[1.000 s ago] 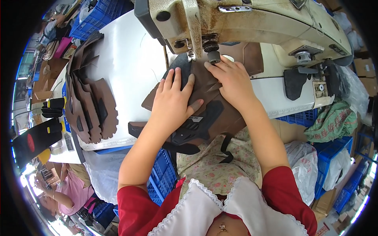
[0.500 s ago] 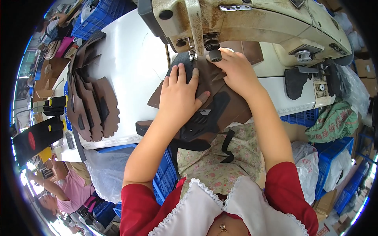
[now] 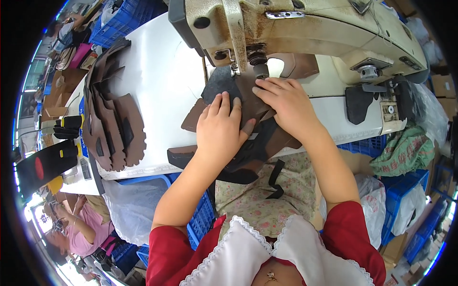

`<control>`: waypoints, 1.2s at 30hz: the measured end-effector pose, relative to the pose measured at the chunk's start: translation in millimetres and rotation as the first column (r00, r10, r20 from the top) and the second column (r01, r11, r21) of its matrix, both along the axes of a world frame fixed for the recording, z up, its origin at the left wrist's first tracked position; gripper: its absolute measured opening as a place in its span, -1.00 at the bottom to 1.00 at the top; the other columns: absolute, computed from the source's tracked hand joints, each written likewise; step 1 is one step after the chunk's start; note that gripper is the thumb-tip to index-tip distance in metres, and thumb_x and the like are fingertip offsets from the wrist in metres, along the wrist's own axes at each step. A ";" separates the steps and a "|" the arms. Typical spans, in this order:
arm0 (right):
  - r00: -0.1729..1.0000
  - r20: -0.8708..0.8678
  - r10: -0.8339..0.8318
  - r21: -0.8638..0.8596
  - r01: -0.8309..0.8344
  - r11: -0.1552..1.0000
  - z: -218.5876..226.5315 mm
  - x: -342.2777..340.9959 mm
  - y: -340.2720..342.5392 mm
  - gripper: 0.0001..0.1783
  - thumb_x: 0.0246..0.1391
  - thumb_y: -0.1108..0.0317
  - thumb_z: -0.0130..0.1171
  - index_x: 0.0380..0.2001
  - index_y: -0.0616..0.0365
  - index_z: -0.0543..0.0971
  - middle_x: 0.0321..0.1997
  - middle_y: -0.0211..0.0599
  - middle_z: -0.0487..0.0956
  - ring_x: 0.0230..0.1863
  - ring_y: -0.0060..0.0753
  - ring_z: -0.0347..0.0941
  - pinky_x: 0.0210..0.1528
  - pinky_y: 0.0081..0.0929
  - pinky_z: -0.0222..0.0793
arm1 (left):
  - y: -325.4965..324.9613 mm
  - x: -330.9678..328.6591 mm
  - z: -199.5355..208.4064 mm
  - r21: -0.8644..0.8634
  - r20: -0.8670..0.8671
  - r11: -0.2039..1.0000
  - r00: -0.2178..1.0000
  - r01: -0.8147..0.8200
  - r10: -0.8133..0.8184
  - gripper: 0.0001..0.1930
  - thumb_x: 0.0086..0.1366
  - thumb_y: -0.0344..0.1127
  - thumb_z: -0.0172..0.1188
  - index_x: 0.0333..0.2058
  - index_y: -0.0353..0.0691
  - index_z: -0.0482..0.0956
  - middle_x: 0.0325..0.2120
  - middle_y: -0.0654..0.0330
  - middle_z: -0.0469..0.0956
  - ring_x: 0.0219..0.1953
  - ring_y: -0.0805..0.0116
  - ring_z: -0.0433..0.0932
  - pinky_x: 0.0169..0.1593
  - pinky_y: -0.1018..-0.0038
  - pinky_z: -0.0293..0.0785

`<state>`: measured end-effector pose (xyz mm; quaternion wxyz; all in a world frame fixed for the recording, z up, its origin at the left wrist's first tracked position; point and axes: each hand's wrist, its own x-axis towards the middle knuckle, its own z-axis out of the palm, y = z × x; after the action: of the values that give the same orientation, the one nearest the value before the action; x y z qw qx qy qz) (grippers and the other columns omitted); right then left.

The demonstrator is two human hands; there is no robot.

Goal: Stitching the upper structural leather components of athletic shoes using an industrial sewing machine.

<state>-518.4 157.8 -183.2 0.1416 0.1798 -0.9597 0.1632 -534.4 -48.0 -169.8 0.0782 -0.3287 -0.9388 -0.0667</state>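
Note:
Under the presser foot (image 3: pixel 234 69) of a worn cream sewing machine (image 3: pixel 305 35) lies a brown leather shoe upper (image 3: pixel 249 93) with black parts. A dark grey patch (image 3: pixel 220 82) sits on it, left of the foot. My left hand (image 3: pixel 220 125) rests flat with fingers stretched over the patch's lower edge and the leather, its thumb toward the right. My right hand (image 3: pixel 288 105) lies on the leather just below the machine's dark knob, fingers extended. The near end of the upper, with a black flap (image 3: pixel 238 176), hangs over the table's front edge against my apron.
A stack of brown cut leather pieces (image 3: pixel 114 128) lies on the white table (image 3: pixel 160 62) at the left. A black piece (image 3: pixel 359 104) lies at the right. Blue crates (image 3: pixel 200 209) stand below the edge, some with plastic bags. A person in pink (image 3: pixel 88 224) sits at far left.
Both hands have slid slightly toward me, the right one farther, off the area beside the knob. More of the grey patch shows. The upper's near part is bunched more under my hands.

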 end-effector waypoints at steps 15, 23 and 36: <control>0.999 0.049 -0.024 -0.020 0.025 1.000 -6.5 -16.7 9.8 -0.41 -0.18 0.61 0.17 0.04 0.05 0.57 0.24 -0.37 0.50 0.30 -0.33 0.34 0.29 -0.29 0.16 | 11.5 -18.4 -0.6 0.026 -0.017 1.000 1.000 -0.007 0.008 -0.43 0.23 0.08 0.20 -0.01 -0.32 0.60 0.04 -0.15 0.54 0.16 0.02 0.47 0.11 0.20 0.44; 0.999 0.039 -0.029 -0.022 0.030 0.999 -4.4 -20.9 9.6 -0.41 -0.18 0.62 0.16 0.03 0.04 0.58 0.23 -0.36 0.51 0.31 -0.32 0.33 0.28 -0.29 0.17 | 5.1 -30.9 1.7 0.062 0.002 0.998 0.999 0.032 -0.032 -0.43 0.19 0.08 0.25 -0.04 -0.33 0.61 0.04 -0.17 0.54 0.14 0.00 0.50 0.11 0.20 0.43; 0.998 0.048 -0.040 -0.099 0.045 0.994 -9.8 -6.3 -0.6 -0.39 -0.18 0.65 0.09 0.04 0.04 0.59 0.24 -0.26 0.49 0.33 -0.20 0.29 0.36 -0.22 0.11 | -11.1 -51.1 6.2 0.106 0.031 0.984 0.989 0.144 -0.148 -0.55 0.11 0.01 0.33 -0.17 -0.25 0.68 0.02 -0.11 0.56 0.12 0.01 0.51 0.11 0.19 0.44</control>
<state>-524.8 157.2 -193.0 0.1317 0.1481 -0.9569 0.2123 -585.5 -59.1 -163.6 0.0718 -0.3906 -0.9089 -0.1269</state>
